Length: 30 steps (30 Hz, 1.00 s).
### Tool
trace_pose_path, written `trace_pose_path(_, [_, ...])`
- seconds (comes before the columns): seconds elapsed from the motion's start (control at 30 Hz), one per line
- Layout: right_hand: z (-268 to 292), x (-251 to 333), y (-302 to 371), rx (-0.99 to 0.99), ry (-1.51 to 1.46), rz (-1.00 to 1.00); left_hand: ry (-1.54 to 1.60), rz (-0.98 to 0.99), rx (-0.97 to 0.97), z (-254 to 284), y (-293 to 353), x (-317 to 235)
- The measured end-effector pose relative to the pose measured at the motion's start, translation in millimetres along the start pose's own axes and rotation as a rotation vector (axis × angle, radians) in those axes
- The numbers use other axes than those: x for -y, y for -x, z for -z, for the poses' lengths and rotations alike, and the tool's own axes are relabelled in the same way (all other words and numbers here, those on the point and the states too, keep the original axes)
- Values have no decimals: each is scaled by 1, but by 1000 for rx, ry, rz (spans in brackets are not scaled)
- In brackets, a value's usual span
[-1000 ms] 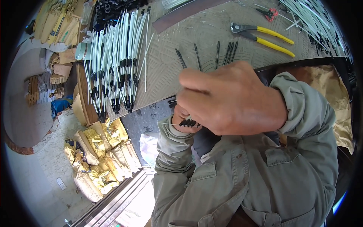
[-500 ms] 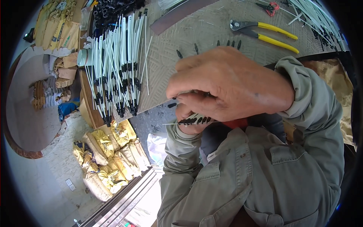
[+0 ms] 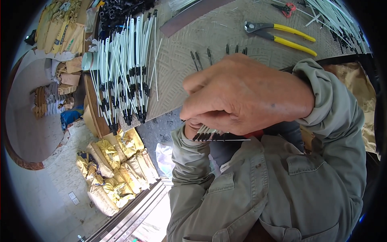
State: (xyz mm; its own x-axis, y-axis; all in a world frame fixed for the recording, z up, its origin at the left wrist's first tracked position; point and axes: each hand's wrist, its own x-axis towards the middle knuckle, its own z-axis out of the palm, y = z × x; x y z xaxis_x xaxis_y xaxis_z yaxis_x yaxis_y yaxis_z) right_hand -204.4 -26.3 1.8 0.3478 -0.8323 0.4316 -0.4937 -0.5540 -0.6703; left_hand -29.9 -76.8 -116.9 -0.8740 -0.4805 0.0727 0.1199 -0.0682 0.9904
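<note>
Against the table's near edge, my right hand point(image 3: 252, 94) is closed in a pinch, its back uppermost, and hides what lies between its fingers. Mostly covered by it, my left hand point(image 3: 192, 128) closes around a fan of pale strips with black ends point(image 3: 207, 132). A thin straight rod point(image 3: 238, 140) runs crosswise by these near black ends. Beyond my right hand, several slim black tips point(image 3: 209, 53) stick out over the table; whether they belong to the held strips is hidden.
Long white strips with black ends point(image 3: 129, 68) lie piled at the table's left edge. Yellow-handled cutting pliers point(image 3: 282, 36) rest far right, near red-handled scissors point(image 3: 288, 9) and more strips point(image 3: 338, 20). Wrapped yellow packages point(image 3: 117, 173) sit on the floor, lower left.
My left hand and the near black ends with the rod have shifted slightly toward me. A flat slotted end earlier seen by my fingers is now hidden. The far black tips have spread differently.
</note>
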Motion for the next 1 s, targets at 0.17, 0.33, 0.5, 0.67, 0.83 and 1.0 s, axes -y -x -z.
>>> trace_pose_path(0.17, [-7, 1, 1, -97, 86, 67, 11, 10, 95, 5, 2, 0])
trace_pose_path(0.33, [-3, 8, 4, -67, 161, 38, 10, 3, 165, 10, 8, -5])
trace_pose_path(0.5, [-3, 9, 2, -117, 187, 58, 38, -33, 241, 14, 8, -9])
trace_pose_path(0.67, [-5, 14, 5, -98, 275, -4, 42, -80, 299, 17, 5, -9])
trace_pose_path(0.83, [-8, 18, 3, -163, 292, -41, 53, -150, 348, 17, 2, -12])
trace_pose_path(1.0, [-6, 9, -3, -149, 218, 12, -103, -203, 132, -1, -3, -27])
